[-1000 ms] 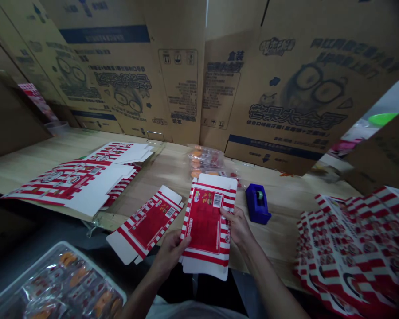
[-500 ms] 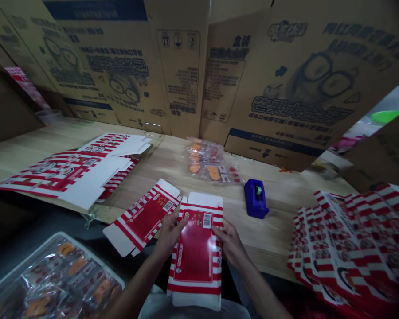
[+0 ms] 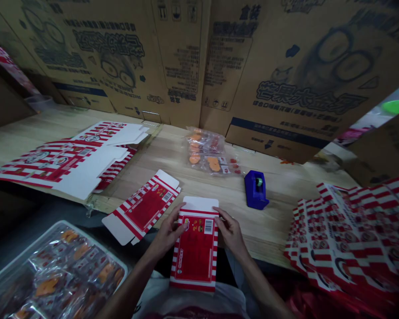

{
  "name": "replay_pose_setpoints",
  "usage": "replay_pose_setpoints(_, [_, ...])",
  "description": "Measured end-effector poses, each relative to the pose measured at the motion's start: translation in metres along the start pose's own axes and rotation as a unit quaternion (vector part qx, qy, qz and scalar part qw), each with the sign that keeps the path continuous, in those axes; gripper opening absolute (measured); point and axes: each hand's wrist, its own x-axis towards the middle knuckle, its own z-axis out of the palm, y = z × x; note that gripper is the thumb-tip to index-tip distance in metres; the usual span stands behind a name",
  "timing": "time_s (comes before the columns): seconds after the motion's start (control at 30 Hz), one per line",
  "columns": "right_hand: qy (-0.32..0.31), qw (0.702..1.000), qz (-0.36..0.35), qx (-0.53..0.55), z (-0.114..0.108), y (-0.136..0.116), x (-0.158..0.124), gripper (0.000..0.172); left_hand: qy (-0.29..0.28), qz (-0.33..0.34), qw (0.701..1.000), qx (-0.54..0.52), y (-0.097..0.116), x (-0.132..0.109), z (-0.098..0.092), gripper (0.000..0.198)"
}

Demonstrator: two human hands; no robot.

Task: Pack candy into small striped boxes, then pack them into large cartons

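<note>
A red-and-white striped carton [image 3: 195, 252] with a barcode is between my two hands, over my lap at the table's near edge. Its white end flap stands out at the far end. My left hand [image 3: 169, 231] grips the left side, thumb on the printed face. Along the right side, near the top corner, my right hand [image 3: 231, 230] holds the carton with its fingers at the flap's base. A second flattened carton [image 3: 144, 206] lies on the table just left of my left hand. The undersides of both hands' grips are hidden.
Flat printed cartons [image 3: 69, 159] lie at the left. Clear packets of orange pieces [image 3: 208, 153] and a blue tape dispenser [image 3: 255, 190] sit ahead. A white tub [image 3: 123, 266] of packets stands lower left, stacked striped cartons [image 3: 349, 239] at right. Large cardboard boxes [image 3: 199, 88] wall the back.
My right hand has moved up the carton's side to its upper corner. The carton's near end flap, visible before, no longer shows. The view has tipped slightly downward.
</note>
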Motion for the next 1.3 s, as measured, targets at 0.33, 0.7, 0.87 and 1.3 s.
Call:
replay_pose_setpoints(0.33, [-0.020,0.999,-0.046,0.012,0.002,-0.004,0.013,0.031,0.115,-0.019,0.988,-0.103,-0.014,0.019,-0.006,0.026])
replay_pose_setpoints(0.7, [-0.099,0.978,-0.160,-0.086,-0.008,-0.011,0.010,0.016,0.010,0.122,0.967,0.224,-0.006,0.019,-0.028,0.022])
replay_pose_setpoints(0.87, [-0.088,0.979,-0.133,-0.127,-0.004,-0.020,0.005,0.014,-0.017,0.136,0.951,0.276,0.001,0.012,-0.025,0.020])
replay_pose_setpoints(1.3, [-0.076,0.990,-0.032,-0.111,-0.007,-0.033,0.015,0.006,-0.023,0.083,0.968,0.237,0.020,0.019,-0.010,0.019])
